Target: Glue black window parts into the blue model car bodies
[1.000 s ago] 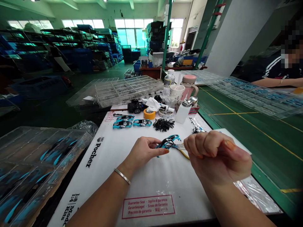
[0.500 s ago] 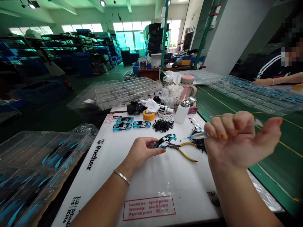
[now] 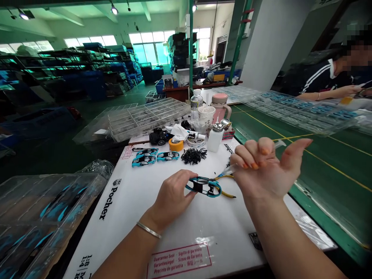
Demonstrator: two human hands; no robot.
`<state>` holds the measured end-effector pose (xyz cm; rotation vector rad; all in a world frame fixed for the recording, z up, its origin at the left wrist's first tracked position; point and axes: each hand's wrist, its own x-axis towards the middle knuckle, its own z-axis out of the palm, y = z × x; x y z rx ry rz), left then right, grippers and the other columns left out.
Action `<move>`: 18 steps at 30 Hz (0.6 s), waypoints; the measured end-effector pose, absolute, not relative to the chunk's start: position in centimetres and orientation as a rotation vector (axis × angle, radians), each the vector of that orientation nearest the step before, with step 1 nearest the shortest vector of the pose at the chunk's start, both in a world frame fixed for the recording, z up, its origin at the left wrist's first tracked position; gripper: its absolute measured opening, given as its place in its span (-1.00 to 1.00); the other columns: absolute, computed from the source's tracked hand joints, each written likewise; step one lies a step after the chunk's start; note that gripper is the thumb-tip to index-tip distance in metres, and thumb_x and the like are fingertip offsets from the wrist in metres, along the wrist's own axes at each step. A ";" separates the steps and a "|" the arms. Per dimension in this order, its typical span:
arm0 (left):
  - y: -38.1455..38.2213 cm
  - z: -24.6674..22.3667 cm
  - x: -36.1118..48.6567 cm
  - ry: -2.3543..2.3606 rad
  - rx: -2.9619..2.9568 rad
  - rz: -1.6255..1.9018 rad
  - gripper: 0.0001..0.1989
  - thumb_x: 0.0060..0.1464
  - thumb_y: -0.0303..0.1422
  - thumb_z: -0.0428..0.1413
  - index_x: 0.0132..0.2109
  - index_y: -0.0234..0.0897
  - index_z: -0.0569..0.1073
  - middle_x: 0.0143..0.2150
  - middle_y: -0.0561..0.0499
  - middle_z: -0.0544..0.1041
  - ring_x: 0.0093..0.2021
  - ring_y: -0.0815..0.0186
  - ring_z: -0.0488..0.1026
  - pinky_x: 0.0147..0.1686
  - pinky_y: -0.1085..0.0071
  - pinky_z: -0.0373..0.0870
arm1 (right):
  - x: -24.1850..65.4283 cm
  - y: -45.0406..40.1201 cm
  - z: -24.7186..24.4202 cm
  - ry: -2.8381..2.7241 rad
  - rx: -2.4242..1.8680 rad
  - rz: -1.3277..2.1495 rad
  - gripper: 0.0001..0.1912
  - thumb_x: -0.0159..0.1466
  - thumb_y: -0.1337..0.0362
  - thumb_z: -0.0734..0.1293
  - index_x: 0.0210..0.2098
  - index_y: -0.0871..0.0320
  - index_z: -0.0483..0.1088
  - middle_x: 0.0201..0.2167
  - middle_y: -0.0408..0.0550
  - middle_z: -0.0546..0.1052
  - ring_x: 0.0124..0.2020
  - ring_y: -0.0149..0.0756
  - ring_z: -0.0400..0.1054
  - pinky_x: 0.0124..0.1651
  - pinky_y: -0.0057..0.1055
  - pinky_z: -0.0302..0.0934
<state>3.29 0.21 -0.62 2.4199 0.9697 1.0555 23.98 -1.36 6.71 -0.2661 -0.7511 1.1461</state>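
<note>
My left hand (image 3: pixel 173 195) is closed on one end of a blue and black model car body shell (image 3: pixel 205 187), holding it raised over the white board. My right hand (image 3: pixel 266 168), palm up, has its fingers wrapped round a thin clear syringe (image 3: pixel 228 170). The syringe's tip points left and lies close to the shell's upper edge; whether it touches I cannot tell. Yellow-handled pliers (image 3: pixel 229 195) lie behind the shell, partly hidden by it. More blue shells (image 3: pixel 168 155) rest at the board's back left, beside a pile of small black parts (image 3: pixel 193 155).
Behind the shells stand a toy car chassis (image 3: pixel 158 136), orange tape (image 3: pixel 176 145), a white dispenser bottle (image 3: pixel 215 138), a paper cup (image 3: pixel 205 116) and a pink mug (image 3: pixel 220 106). A divided tray (image 3: pixel 95 182) holds shells at left. A co-worker (image 3: pixel 325 83) sits at far right.
My left hand has turned the shell so its framed side faces me more. My right hand has brought the syringe left, up to the shell. The view has shifted slightly right.
</note>
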 end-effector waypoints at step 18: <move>-0.8 -0.8 4.2 0.773 2.847 1.169 -0.77 0.13 -0.60 0.08 -0.08 -0.30 0.37 -0.11 -0.09 0.52 -0.02 0.22 0.47 -0.05 0.32 0.52 | 22.9 -1.5 6.3 -0.776 -0.267 1.213 -0.62 0.18 0.14 0.26 -0.67 0.16 0.16 -0.75 -0.29 -0.12 -0.75 -0.51 -0.25 -0.70 -0.54 -0.15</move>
